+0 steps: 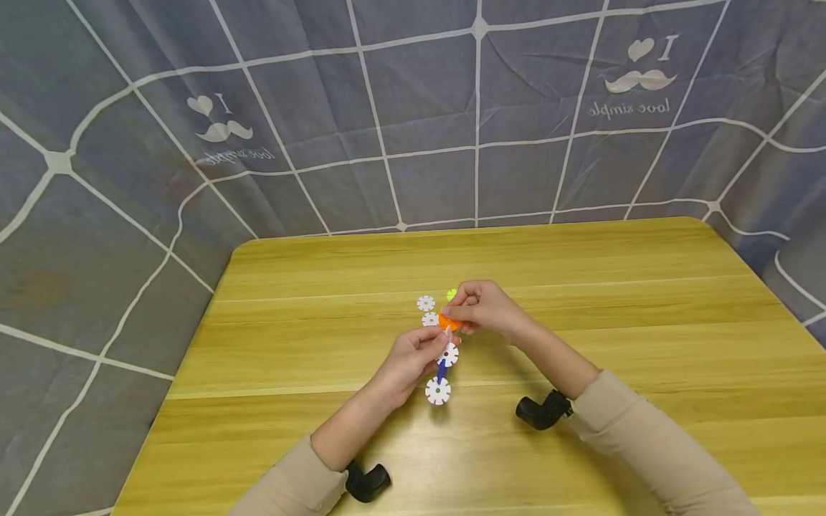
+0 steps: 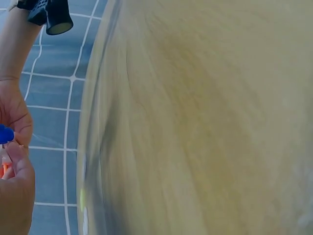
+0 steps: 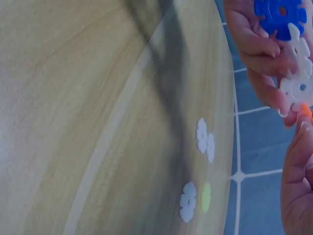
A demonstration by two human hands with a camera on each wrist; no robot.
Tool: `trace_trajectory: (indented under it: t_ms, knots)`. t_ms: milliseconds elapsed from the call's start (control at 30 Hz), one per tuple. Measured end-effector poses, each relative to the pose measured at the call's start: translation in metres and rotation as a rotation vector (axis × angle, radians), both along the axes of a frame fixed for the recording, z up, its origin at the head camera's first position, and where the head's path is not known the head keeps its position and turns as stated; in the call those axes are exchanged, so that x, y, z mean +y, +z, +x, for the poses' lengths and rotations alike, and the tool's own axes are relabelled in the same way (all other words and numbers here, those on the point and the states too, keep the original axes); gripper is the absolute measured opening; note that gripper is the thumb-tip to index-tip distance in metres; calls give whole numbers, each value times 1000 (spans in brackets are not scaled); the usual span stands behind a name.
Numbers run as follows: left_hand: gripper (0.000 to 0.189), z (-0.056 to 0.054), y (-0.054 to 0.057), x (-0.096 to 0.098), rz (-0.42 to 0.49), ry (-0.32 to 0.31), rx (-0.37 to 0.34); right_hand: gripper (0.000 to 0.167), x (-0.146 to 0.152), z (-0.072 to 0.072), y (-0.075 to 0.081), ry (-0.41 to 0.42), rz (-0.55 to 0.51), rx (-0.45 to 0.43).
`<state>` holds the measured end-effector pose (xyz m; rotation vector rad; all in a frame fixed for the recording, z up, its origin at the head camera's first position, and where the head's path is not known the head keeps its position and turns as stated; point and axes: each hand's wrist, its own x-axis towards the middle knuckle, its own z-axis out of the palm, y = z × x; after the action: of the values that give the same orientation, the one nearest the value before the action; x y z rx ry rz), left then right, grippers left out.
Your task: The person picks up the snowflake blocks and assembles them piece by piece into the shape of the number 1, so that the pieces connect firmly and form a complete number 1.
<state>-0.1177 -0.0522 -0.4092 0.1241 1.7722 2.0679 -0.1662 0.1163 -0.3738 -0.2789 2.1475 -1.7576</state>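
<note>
My left hand (image 1: 406, 364) holds a chain of flat notched building discs over the table. In the chain, a white disc (image 1: 448, 355) leads through a blue disc (image 1: 442, 371) to a lower white disc (image 1: 437, 391). My right hand (image 1: 488, 311) pinches an orange notched disc (image 1: 449, 322) between thumb and fingers. Its edge is right at a white disc (image 3: 297, 89) by the left fingertips in the right wrist view. There, the blue disc (image 3: 280, 17) shows above. Only part of the blue disc (image 2: 6, 133) enters the left wrist view.
Beyond the hands, loose white discs (image 1: 426, 303) and a yellow-green disc (image 1: 452, 294) lie on the wooden table (image 1: 290, 322). Black wrist devices (image 1: 543, 411) are at both forearms. A grey-blue curtain (image 1: 432, 122) with white lines hangs behind the table.
</note>
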Motion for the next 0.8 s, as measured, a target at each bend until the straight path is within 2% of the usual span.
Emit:
trace_trajectory:
  t_ms: [133, 300, 533, 800]
  knots:
    - [31, 1, -1, 2, 10, 4, 11, 14, 1, -1, 1, 19, 43, 29]
    - [31, 3, 0, 4, -8, 52, 28, 13, -1, 0, 0, 2, 36, 20]
    - [29, 8, 2, 5, -74, 103, 133, 10, -5, 5, -3, -52, -49, 9]
    - [27, 9, 5, 9, -62, 158, 163, 13, -8, 13, -4, -117, -164, -10]
